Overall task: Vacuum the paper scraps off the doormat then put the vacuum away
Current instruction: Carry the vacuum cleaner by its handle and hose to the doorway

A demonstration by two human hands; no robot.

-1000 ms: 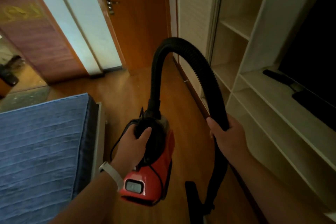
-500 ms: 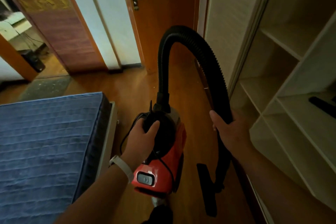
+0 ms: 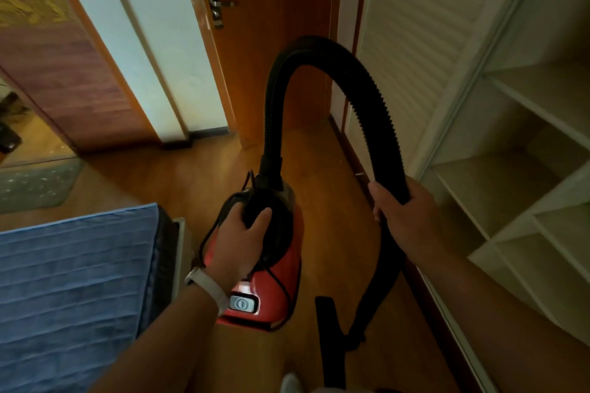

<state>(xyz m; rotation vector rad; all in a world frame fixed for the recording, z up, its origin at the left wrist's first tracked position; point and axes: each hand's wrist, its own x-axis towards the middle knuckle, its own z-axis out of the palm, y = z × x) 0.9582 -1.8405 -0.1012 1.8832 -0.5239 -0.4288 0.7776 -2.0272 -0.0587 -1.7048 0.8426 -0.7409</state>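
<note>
A small red vacuum (image 3: 281,290) with a black handle hangs above the wooden floor, carried by my left hand (image 3: 238,239), which grips the handle and a loop of black cord. Its black ribbed hose (image 3: 344,67) arches up and over to the right, where my right hand (image 3: 404,217) grips it. Below that hand the hose drops to a flat black nozzle (image 3: 330,338) near the floor. A grey-green doormat (image 3: 35,182) lies at the left by a doorway. I cannot make out paper scraps on it.
A bed with a blue cover (image 3: 73,290) fills the lower left. White open shelves (image 3: 523,188) and a louvred white door (image 3: 412,51) line the right side. An orange wooden door (image 3: 274,9) stands ahead. Wooden floor (image 3: 210,169) runs between bed and shelves.
The view has swung left and moved forward: the doormat and doorway at the left have come into sight and the shelves have slid right. Both hands hold the vacuum and hose as before.
</note>
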